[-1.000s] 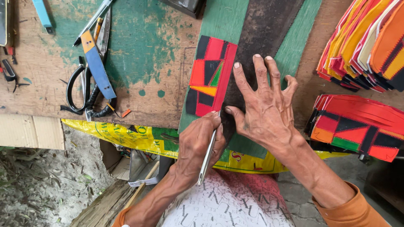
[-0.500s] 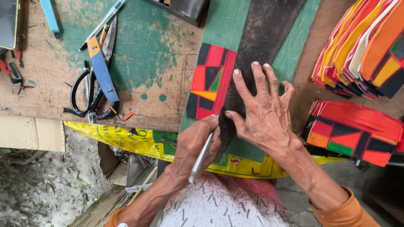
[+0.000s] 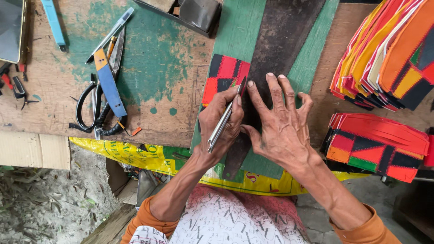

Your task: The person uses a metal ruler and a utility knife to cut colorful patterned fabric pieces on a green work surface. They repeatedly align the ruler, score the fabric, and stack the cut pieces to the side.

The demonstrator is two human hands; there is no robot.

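Observation:
My left hand [image 3: 220, 123] is shut on a slim metal knife [image 3: 224, 121], its tip at the right edge of a red, black, orange and green patchwork piece [image 3: 222, 77]. The piece lies on a green board [image 3: 235, 31]. My right hand [image 3: 281, 124] presses flat, fingers spread, on a long dark strip [image 3: 282, 40] that runs diagonally up the board and covers the piece's right side. The two hands touch at the thumbs.
Black-handled scissors [image 3: 96, 110], a blue-handled cutter [image 3: 108, 88] and a pen [image 3: 110, 34] lie on the worn wooden table at left. Stacks of sewn patchwork pieces sit at upper right [image 3: 389, 49] and lower right [image 3: 379, 144]. A yellow bag [image 3: 135, 153] hangs off the front edge.
My left hand has slid the knife up along the dark strip's edge, from near the board's lower end to the patchwork piece. My right hand stayed pressed on the strip.

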